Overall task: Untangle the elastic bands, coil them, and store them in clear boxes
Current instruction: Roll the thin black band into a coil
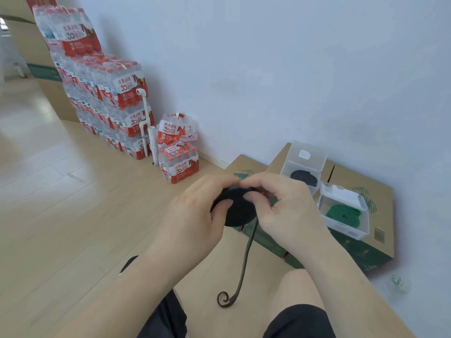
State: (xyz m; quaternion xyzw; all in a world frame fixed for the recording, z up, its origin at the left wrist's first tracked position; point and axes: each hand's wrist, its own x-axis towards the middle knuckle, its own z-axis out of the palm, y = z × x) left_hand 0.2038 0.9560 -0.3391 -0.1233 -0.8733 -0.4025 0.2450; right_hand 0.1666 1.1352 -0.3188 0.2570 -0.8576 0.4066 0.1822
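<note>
Head view. Two bare forearms rise from the lower edge and converge at mid-frame, where the left hand point(192, 215) and the right hand point(288, 211) together hold a black elastic band point(238, 214) wound into a flat disc. The left hand is seen from its back, with its fingers curled behind the disc's left rim and its thumb pressed on the near face. The right hand arches over the upper right rim with its fingers bent and its thumb tip laid on the face near the top. Both hands are thus clamped on the coil, with their thumbs close together. The unwound tail point(245, 259) of the band hangs from the disc's lower edge, drops between the forearms and ends in a small curl above the wooden floor point(73, 191); contact with the floor cannot be told.

Beyond the right hand, cardboard cartons point(361, 186) lie against the pale wall point(292, 69) and carry two open containers. The rear clear box point(286, 167) holds a coiled dark band point(305, 178). The near clear box point(353, 228) holds a coiled green band point(341, 212).

At left, shrink-wrapped packs of bottled water point(102, 93) are stacked against the wall, with a white pipe point(146, 123) just beside them
</note>
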